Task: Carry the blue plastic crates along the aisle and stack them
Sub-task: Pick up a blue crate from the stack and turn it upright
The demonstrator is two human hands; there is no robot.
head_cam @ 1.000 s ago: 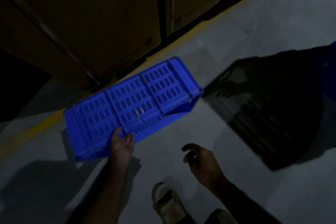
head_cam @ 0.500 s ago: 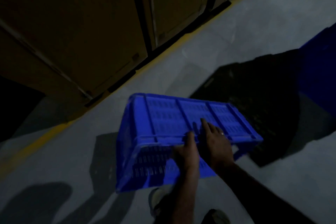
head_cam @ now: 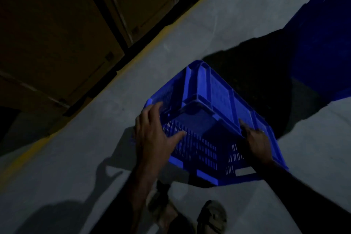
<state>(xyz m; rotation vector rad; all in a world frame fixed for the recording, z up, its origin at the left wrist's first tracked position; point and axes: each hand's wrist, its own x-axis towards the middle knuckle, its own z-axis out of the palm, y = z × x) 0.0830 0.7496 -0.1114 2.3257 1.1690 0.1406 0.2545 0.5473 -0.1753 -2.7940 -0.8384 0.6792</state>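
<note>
I hold a blue slotted plastic crate (head_cam: 212,104) above the grey floor, tilted, with its near slotted wall facing me. My left hand (head_cam: 152,135) lies on the crate's left near corner, fingers spread over the rim and slotted wall. My right hand (head_cam: 255,141) grips the right rim, a ring on one finger. More dark blue crates (head_cam: 322,47) stand at the far right, in shadow.
Tall brown cardboard boxes (head_cam: 57,34) line the left side behind a yellow floor line (head_cam: 121,80). A dark shadow (head_cam: 266,66) covers the floor beyond the crate. My two shoes (head_cam: 214,214) show at the bottom edge. Grey aisle floor (head_cam: 57,167) spreads to the left.
The crate has swung round from lying flat in my left hand to end-on in front of me. My right hand has come onto its right rim, and both hands have spread apart.
</note>
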